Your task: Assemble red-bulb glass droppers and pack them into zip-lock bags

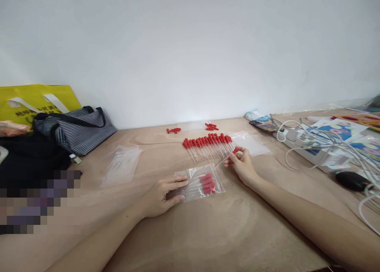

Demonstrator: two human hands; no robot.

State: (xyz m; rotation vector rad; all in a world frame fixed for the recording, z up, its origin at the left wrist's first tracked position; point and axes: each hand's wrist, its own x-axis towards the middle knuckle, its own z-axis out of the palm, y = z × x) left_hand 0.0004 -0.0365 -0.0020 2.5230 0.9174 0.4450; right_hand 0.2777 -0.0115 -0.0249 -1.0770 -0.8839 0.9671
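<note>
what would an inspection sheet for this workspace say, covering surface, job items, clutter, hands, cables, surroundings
Surface: brown tabletop; spills: nothing seen
Job items: row of red-bulbed pipettes; clear bag with several more inside; loose red bulbs behind; flat plastic bags at left
Clutter: striped bag, yellow bag and small bottle at left; black device and printed cards at right
Hands: left hand rests on the clear bag's left end; right hand grips a single pipette
Cables: white cables tangled over a power strip at right
Surroundings: pale wall behind; pixelated patch at left, content unreadable
</note>
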